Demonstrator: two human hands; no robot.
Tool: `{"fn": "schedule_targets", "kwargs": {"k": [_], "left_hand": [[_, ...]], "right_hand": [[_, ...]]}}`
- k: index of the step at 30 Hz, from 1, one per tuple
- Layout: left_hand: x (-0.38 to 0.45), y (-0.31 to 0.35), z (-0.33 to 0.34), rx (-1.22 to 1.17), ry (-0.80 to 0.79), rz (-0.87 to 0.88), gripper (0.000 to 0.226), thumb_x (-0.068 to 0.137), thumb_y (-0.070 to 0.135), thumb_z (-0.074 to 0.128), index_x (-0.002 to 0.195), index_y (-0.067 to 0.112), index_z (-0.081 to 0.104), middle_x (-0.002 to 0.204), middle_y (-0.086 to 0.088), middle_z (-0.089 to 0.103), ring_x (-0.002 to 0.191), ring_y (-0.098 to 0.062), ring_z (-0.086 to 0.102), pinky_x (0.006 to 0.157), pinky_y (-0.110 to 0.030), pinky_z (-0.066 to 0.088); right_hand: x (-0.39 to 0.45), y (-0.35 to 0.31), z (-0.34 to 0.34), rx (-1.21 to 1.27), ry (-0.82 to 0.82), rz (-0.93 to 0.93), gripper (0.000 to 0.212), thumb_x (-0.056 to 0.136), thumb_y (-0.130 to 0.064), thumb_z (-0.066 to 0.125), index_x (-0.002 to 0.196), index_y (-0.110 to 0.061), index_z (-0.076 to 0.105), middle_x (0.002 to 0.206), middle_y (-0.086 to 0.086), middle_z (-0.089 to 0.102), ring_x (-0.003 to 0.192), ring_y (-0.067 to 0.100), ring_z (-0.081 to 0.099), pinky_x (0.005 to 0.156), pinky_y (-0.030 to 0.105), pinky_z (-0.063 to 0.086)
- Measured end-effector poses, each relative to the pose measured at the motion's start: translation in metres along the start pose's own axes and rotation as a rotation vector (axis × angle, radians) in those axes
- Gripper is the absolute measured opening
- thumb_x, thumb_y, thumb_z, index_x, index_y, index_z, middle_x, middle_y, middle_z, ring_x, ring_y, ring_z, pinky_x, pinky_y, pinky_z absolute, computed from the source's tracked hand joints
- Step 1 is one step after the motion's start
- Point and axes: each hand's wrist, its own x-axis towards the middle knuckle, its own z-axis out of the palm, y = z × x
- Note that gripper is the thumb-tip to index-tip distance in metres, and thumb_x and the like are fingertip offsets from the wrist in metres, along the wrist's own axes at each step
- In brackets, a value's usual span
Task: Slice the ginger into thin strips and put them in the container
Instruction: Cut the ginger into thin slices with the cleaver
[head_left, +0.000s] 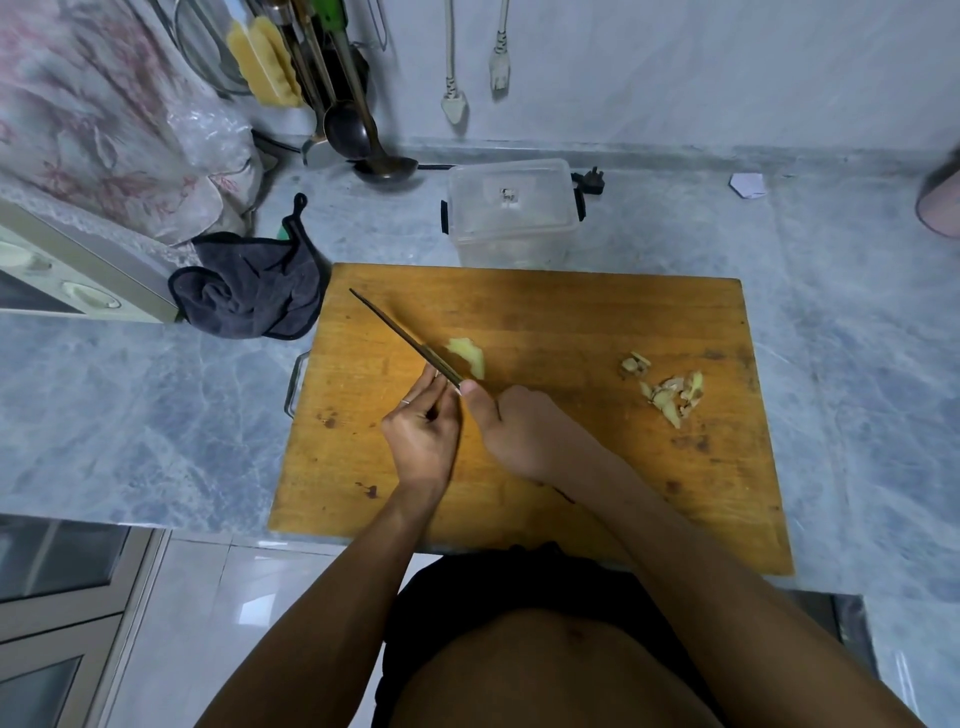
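Observation:
A wooden cutting board (571, 467) lies on the counter. On it, a pale peeled piece of ginger (469, 356) rests just right of a knife (402, 332) whose blade points up and left. My right hand (519, 431) grips the knife's handle, which is hidden under the hand, with the thumb against the blade's base. My left hand (423, 431) reaches from the left, and its fingertips touch the blade near the base. A heap of ginger peelings (670, 389) sits on the board's right side. Beyond the board's far edge stands a clear plastic container (511, 213), without a lid.
A dark cloth (249, 291) lies at the board's far left corner, beside a small oven (62, 265). Ladles (363, 140) and utensils hang at the back wall, with plugs (454, 106) dangling. A pink object (940, 202) sits at the far right edge.

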Motion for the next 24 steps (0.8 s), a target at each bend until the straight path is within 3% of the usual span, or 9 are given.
{"fn": "schedule_targets", "kwargs": {"k": [7,12,16,20,24], "left_hand": [[0.002,0.006,0.0,0.005,0.024,0.036,0.023,0.087,0.004,0.069,0.109,0.001,0.074,0.123,-0.011,0.068,0.115,0.006,0.057,0.098,-0.014,0.048],[0.0,0.008,-0.001,0.004,0.015,0.024,0.03,0.09,0.021,0.06,0.11,0.005,0.076,0.122,-0.01,0.069,0.117,-0.013,0.065,0.094,-0.04,0.055],[0.0,0.009,-0.001,0.037,0.005,0.034,0.026,0.09,0.016,0.064,0.111,0.003,0.075,0.123,-0.011,0.068,0.116,-0.01,0.063,0.097,-0.037,0.053],[0.0,0.007,-0.001,0.057,0.022,0.019,0.023,0.09,0.009,0.07,0.112,0.003,0.074,0.123,-0.011,0.068,0.116,0.0,0.058,0.101,-0.028,0.051],[0.002,0.009,0.0,0.039,0.026,0.003,0.025,0.088,0.005,0.07,0.112,0.004,0.074,0.123,-0.01,0.068,0.114,0.0,0.06,0.102,-0.023,0.05]], "right_hand": [[-0.015,0.005,-0.011,-0.056,-0.055,0.078,0.067,0.102,-0.06,0.02,0.062,-0.013,0.045,0.058,0.006,0.052,0.05,0.018,0.052,0.051,0.028,0.043],[-0.013,0.009,0.0,-0.084,-0.014,0.051,0.063,0.102,-0.059,0.024,0.066,-0.013,0.047,0.07,0.005,0.052,0.064,0.017,0.053,0.054,0.03,0.037],[-0.001,0.007,-0.001,-0.047,-0.025,0.05,0.064,0.102,-0.059,0.023,0.075,-0.01,0.055,0.076,0.006,0.056,0.072,0.017,0.057,0.064,0.032,0.043],[0.009,0.005,0.002,-0.011,-0.001,0.009,0.066,0.103,-0.057,0.025,0.065,-0.009,0.05,0.067,0.007,0.056,0.062,0.02,0.056,0.056,0.03,0.04],[0.007,0.013,0.0,0.01,-0.015,0.038,0.068,0.103,-0.058,0.023,0.058,-0.011,0.044,0.056,0.006,0.052,0.05,0.019,0.053,0.052,0.029,0.042]]}}
